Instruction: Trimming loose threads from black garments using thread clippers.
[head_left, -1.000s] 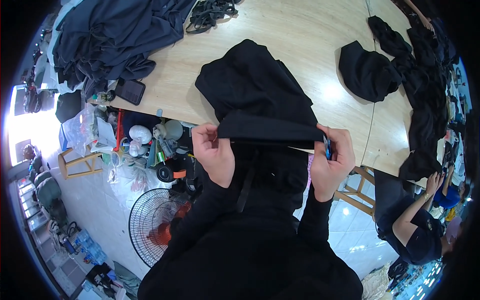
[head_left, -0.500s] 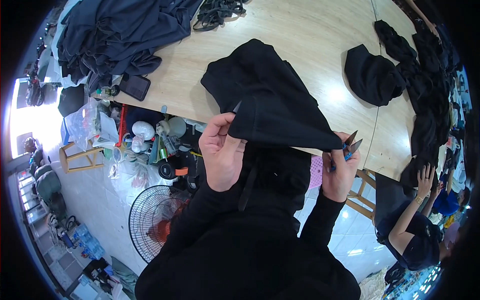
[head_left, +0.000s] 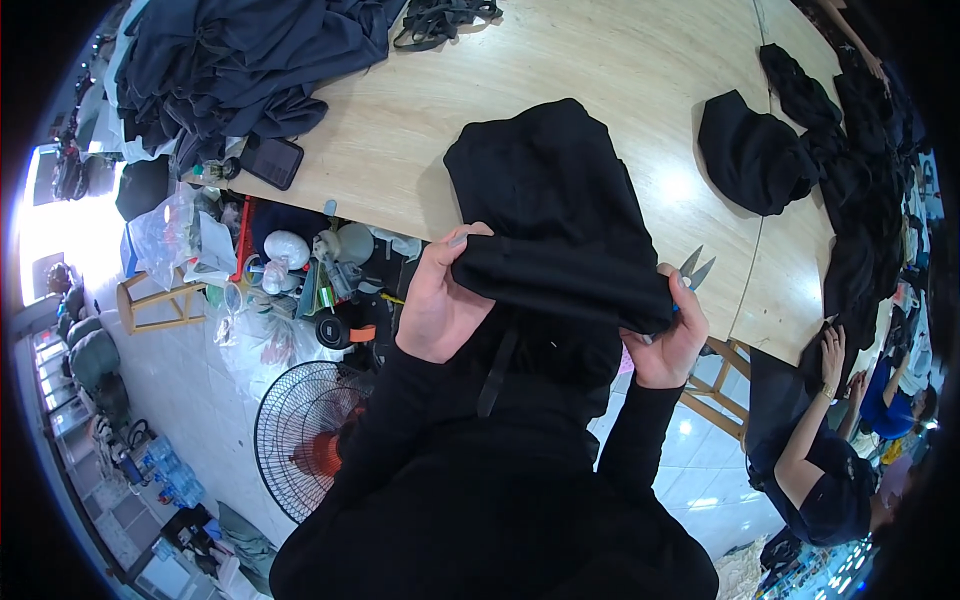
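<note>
A piece of black cloth (head_left: 550, 165) lies partly on the pale wooden table, its near edge lifted over my lap. My left hand (head_left: 440, 305) pinches the left end of that edge between thumb and fingers. At the other end my right hand (head_left: 672, 345) grips the cloth. Also kept in the right hand is a small pair of snips (head_left: 696, 268), blades apart and pointing away from me; the cloth and fingers mostly hide its blue handles. Between both hands the edge forms a folded band, stretched fairly straight.
A dark cloth heap (head_left: 250, 60) and a phone (head_left: 271, 163) occupy the table's left. Another black piece (head_left: 750, 150) lies right, near a long row of black cloth (head_left: 850, 200). A fan (head_left: 310, 440) stands at my lower left. A co-worker (head_left: 815, 470) sits at right.
The near edge has turned from a slanting flap into a level folded band. My right hand has moved slightly left and down, and the snips' handles are now more covered.
</note>
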